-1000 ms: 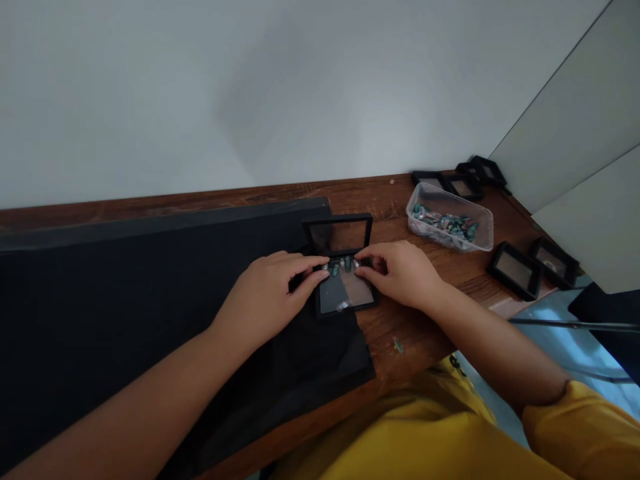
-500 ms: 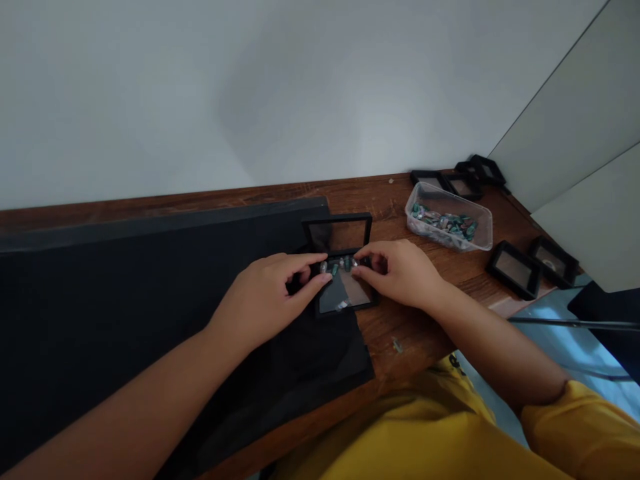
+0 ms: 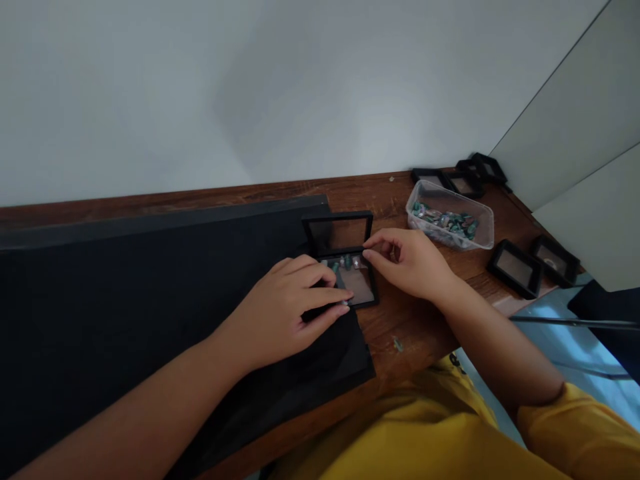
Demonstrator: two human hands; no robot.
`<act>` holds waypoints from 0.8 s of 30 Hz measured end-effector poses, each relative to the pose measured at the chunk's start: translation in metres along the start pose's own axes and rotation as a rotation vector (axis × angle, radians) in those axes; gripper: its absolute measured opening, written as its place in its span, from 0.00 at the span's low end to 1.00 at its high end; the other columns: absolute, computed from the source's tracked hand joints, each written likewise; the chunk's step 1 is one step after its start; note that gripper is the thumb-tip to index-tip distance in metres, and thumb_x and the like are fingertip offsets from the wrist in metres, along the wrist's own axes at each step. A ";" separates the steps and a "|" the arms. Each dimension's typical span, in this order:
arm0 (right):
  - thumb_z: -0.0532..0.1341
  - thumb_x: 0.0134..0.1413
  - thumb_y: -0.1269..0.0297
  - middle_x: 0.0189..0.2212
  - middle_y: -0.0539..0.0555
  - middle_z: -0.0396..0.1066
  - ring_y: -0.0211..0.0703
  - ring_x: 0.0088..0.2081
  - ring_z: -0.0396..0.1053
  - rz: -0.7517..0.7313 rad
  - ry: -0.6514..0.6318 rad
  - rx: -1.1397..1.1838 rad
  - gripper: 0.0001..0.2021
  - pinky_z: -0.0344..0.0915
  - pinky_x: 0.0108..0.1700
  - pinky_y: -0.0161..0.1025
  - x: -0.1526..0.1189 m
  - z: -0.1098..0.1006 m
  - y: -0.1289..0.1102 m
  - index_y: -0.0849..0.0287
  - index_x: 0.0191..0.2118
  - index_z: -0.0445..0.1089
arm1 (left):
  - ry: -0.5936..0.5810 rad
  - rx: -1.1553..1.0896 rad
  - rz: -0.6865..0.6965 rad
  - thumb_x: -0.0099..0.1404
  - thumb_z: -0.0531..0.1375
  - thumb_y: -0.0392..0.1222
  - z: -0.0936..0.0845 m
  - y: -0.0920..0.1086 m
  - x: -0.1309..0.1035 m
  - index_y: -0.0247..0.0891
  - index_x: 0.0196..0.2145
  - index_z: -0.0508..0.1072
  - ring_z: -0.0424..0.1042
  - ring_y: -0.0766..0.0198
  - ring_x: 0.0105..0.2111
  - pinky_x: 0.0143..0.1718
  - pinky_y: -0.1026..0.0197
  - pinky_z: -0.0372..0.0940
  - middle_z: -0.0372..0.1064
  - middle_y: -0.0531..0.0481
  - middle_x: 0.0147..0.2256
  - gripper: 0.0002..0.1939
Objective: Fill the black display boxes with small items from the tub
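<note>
A black hinged frame case (image 3: 369, 303) with clear panes lies open on the table, its lid (image 3: 345, 233) raised at the back. Several small green and silvery stones (image 3: 349, 262) sit in a row along the hinge side. Over the case's front left part, my left hand (image 3: 295, 303) has its thumb and index finger close together at a small shiny piece near the front edge, mostly hidden by the fingertips. My right hand (image 3: 413, 263) pinches the case's back right corner by the hinge, thumb and index finger together.
A clear plastic tub (image 3: 483, 227) of green stones stands at the right. Behind it and to its right are several black frame cases (image 3: 514, 268). A black mat (image 3: 150, 300) covers the left of the wooden table (image 3: 415, 327), where a small green fragment (image 3: 398, 344) lies near the front edge.
My left hand has moved from the row of stones toward the case's front edge. My right hand has shifted slightly right and back, off the stones to the corner.
</note>
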State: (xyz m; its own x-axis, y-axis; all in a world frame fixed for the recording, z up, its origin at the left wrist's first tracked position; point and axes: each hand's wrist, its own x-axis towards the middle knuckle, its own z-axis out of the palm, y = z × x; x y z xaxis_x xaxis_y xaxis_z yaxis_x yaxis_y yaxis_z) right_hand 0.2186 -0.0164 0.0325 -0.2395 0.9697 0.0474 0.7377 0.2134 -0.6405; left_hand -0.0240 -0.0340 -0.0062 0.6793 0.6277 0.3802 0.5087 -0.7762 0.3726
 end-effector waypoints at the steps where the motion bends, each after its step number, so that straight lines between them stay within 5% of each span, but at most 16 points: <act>1: 0.66 0.62 0.64 0.27 0.50 0.77 0.36 0.27 0.66 0.001 -0.001 -0.002 0.08 0.57 0.33 0.36 0.000 0.000 0.000 0.59 0.43 0.82 | -0.002 -0.002 -0.001 0.76 0.58 0.47 0.000 -0.001 0.000 0.50 0.42 0.86 0.73 0.57 0.38 0.42 0.53 0.67 0.77 0.48 0.37 0.14; 11: 0.67 0.62 0.63 0.27 0.49 0.77 0.36 0.27 0.67 0.010 -0.004 -0.004 0.08 0.56 0.33 0.36 -0.001 -0.001 -0.001 0.59 0.43 0.82 | -0.035 -0.088 0.037 0.75 0.61 0.46 0.002 -0.005 -0.003 0.49 0.43 0.85 0.76 0.57 0.41 0.44 0.54 0.68 0.80 0.50 0.40 0.11; 24: 0.68 0.63 0.63 0.27 0.49 0.76 0.36 0.28 0.67 0.006 -0.026 -0.007 0.08 0.54 0.33 0.37 -0.001 0.000 0.000 0.58 0.44 0.82 | 0.059 -0.115 0.077 0.77 0.61 0.48 0.000 -0.012 -0.001 0.46 0.40 0.83 0.78 0.61 0.38 0.43 0.57 0.65 0.82 0.55 0.37 0.10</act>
State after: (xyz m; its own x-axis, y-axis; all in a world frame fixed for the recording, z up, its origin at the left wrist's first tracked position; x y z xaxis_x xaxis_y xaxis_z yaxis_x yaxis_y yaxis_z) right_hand 0.2187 -0.0169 0.0327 -0.2516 0.9675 0.0236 0.7433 0.2088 -0.6355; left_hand -0.0307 -0.0256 -0.0113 0.6803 0.5712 0.4593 0.3896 -0.8126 0.4336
